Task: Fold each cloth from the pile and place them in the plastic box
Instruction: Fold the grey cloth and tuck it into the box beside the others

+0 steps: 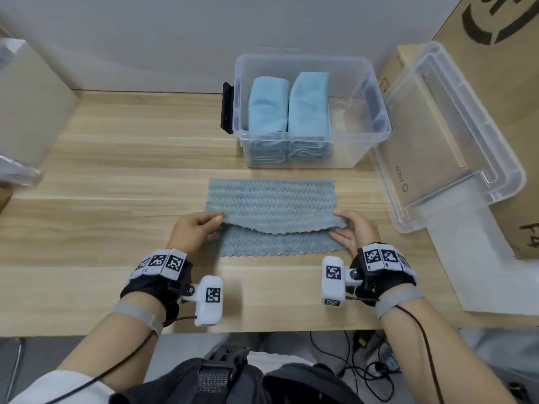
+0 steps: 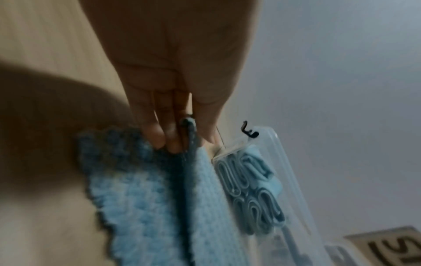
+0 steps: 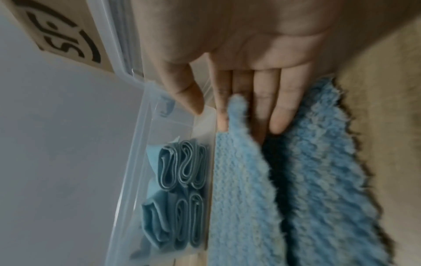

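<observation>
Head view: blue cloth (image 1: 271, 199) lies flat on wooden table (image 1: 116, 158), directly ahead of both hands. L hand (image 1: 194, 230) pinches cloth's top-layer corner between thumb and fingers at cloth's L edge; R hand (image 1: 351, 228) holds the matching corner at R edge, thumb on top, fingers under. Top layer is lifted w/ its scalloped edge sagging btwn the hands; lower layer still flat on table, nearer the person. Clear plastic box (image 1: 376, 123) sits beyond the cloth, farther from both hands, closer to R hand's side. Inside it, two folded cloths (image 1: 288, 103) stand side by side against box's L half. Box lid (image 1: 455, 147) leans to R of R hand against cardboard box (image 1: 495, 68). Both wrists carry black straps w/ marker tags.

L wrist view: L hand (image 2: 173, 72) fingers (image 2: 157, 133) straight and close together, thumb opposite, cloth (image 2: 141, 189) edge clamped btwn them. Plastic box (image 2: 273, 144) w/ folded cloths (image 2: 252, 189) just past the fingertips. Blurry.

R wrist view: R hand (image 3: 257, 54) fingers (image 3: 282, 111) mostly straight, cloth (image 3: 239, 171) corner caught btwn fingers; thumb looks apart from cloth here. Lower layer spreads beside pinky side. Plastic box (image 3: 136, 140) w/ folded cloths (image 3: 180, 180) on thumb side, cardboard box (image 3: 56, 32) behind it. Also blurry.
</observation>
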Demonstrator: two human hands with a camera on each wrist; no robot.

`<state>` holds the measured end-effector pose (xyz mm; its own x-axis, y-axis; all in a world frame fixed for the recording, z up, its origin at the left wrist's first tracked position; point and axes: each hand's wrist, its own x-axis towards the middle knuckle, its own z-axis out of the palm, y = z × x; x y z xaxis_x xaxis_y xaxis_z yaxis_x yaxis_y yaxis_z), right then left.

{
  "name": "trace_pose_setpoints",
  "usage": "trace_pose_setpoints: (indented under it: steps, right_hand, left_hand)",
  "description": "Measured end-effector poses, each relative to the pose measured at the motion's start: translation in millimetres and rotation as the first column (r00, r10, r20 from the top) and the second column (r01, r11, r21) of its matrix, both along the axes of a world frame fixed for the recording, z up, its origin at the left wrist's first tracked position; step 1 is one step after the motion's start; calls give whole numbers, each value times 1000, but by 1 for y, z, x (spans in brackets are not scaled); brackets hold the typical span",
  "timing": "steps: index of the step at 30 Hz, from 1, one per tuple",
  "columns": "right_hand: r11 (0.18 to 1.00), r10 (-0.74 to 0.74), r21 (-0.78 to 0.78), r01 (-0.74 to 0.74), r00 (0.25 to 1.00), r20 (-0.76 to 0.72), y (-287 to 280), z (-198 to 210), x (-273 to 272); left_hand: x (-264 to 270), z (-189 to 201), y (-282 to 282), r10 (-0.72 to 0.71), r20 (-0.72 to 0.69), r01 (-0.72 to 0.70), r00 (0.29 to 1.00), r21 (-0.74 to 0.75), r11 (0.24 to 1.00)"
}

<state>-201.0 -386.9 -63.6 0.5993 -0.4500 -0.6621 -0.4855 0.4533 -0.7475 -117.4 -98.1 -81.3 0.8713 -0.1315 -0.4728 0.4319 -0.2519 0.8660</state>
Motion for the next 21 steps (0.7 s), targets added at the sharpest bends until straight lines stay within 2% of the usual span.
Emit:
trace_pose_setpoints:
  steps: [3,6,8,11,15,21]
  right_hand:
    - [997,-36,-64,39,999,39,0,9,5]
    - [973,-3,-231,21,997,78,-2,12,4]
    - [941,35,-337,-24,999,27,-5,9,-1]
    - [899,66,-424,-113,990,-124,-5,-1,-9]
    - [843,103,-495,-212,966,-239,-2,-11,-17]
    - [771,166,-565,-294,949,-268,-4,-15,-21]
  left_hand:
    - [3,12,-4,107,23,-105,994,-90,990]
    - [3,21,-5,177,18,-172,984,-157,972]
    - [0,21,-5,192,2,-189,981,-151,970]
    - [-7,10,-4,188,-32,-189,982,-34,981]
    - [-13,-10,2,170,-39,-166,985,93,982]
    - [-17,-16,2,74,64,-89,995,287,954]
